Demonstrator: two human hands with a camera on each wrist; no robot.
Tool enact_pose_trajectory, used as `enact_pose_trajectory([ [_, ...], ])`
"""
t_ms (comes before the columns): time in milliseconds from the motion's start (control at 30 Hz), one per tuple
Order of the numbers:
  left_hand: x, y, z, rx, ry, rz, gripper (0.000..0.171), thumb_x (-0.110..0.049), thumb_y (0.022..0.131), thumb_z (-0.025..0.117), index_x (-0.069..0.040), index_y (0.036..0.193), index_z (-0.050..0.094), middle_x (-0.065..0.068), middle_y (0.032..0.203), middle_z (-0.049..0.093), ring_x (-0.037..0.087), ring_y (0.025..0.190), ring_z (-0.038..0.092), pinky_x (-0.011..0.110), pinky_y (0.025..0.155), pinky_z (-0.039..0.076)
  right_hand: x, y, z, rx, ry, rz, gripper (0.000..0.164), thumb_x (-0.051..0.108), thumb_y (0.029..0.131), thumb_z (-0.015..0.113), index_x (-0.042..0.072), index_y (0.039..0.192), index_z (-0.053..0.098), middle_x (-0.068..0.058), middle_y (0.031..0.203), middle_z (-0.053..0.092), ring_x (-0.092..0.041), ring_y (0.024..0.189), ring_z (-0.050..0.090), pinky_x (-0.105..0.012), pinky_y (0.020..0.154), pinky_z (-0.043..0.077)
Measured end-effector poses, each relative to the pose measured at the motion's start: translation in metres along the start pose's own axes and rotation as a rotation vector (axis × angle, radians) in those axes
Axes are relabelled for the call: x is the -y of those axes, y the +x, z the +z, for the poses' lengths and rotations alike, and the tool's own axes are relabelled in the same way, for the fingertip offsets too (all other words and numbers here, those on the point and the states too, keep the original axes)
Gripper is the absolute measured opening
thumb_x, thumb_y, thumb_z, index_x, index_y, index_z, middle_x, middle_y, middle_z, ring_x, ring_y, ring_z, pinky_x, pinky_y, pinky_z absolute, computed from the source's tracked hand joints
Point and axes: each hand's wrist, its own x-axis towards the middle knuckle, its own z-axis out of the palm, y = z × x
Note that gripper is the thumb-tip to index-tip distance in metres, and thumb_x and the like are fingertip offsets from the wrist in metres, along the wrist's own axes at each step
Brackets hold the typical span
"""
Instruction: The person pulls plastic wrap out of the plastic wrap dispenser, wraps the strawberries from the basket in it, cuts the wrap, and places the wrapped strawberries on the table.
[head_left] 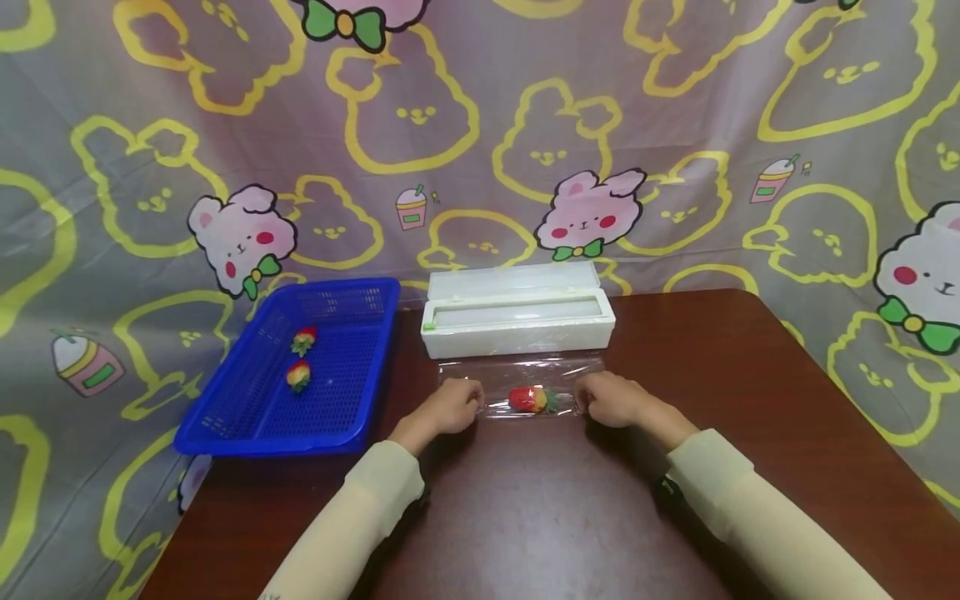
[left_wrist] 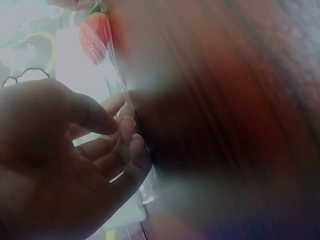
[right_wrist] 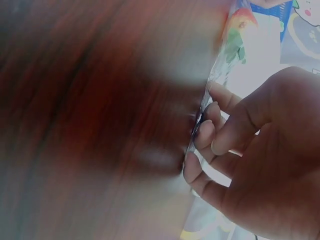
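A red strawberry (head_left: pixel 528 399) with green leaves lies on a sheet of clear plastic wrap (head_left: pixel 517 372) on the table, its leaves pointing right. At the sheet's left near corner, my left hand (head_left: pixel 459 403) pinches the film between thumb and fingers. My right hand (head_left: pixel 613 399) pinches the opposite side, just beyond the leaves. The left wrist view shows the strawberry (left_wrist: pixel 94 39) past the curled fingers of the left hand (left_wrist: pixel 75 145). Shiny film runs along the fingertips of the right hand (right_wrist: pixel 250 145) in the right wrist view.
Behind the film stands a white wrap dispenser box (head_left: pixel 517 340) with its lid raised. A blue plastic basket (head_left: pixel 360 367) with two strawberries (head_left: pixel 298 375) sits at the left. A cartoon-printed curtain (head_left: pixel 480 125) hangs behind the dark brown table (head_left: pixel 555 517).
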Motion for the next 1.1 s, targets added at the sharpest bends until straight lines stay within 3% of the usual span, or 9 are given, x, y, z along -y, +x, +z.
enact_pose_trajectory([
  [333, 0.009, -0.012, -0.004, -0.055, 0.025, -0.076, 0.014, -0.003, 0.094, 0.058, -0.007, 0.082, 0.063, 0.002, 0.075, 0.059, 0.019, 0.070, 0.054, 0.037, 0.065, 0.048, -0.006, -0.009, -0.003, -0.004, -0.052, 0.129, 0.017, 0.000, 0.081, 0.055, 0.016, 0.075, 0.057, -0.001, 0.075, 0.055, -0.020, 0.071, 0.053, -0.040, 0.059, 0.042],
  [633, 0.012, -0.024, -0.007, -0.056, 0.055, -0.183, 0.013, -0.009, 0.098, 0.060, -0.008, 0.087, 0.067, 0.004, 0.079, 0.062, 0.020, 0.072, 0.055, 0.042, 0.068, 0.051, -0.014, -0.017, -0.004, -0.023, -0.052, 0.144, 0.015, 0.002, 0.081, 0.056, 0.015, 0.079, 0.062, 0.000, 0.080, 0.060, -0.020, 0.074, 0.056, -0.044, 0.063, 0.046],
  [900, 0.011, -0.033, -0.010, -0.060, 0.096, -0.220, 0.026, -0.007, 0.095, 0.059, -0.012, 0.069, 0.055, 0.003, 0.068, 0.054, 0.020, 0.064, 0.049, 0.038, 0.057, 0.044, -0.021, -0.022, -0.005, -0.024, -0.045, 0.147, 0.020, 0.000, 0.078, 0.053, 0.017, 0.068, 0.051, 0.000, 0.068, 0.050, -0.018, 0.064, 0.048, -0.038, 0.056, 0.038],
  [1100, 0.013, -0.039, -0.012, -0.083, 0.129, -0.244, 0.029, -0.007, 0.094, 0.060, -0.011, 0.066, 0.052, 0.006, 0.071, 0.059, 0.023, 0.064, 0.055, 0.043, 0.060, 0.049, -0.023, -0.023, -0.006, -0.035, -0.057, 0.150, 0.021, 0.001, 0.080, 0.053, 0.016, 0.066, 0.048, -0.001, 0.068, 0.047, -0.019, 0.064, 0.046, -0.039, 0.057, 0.037],
])
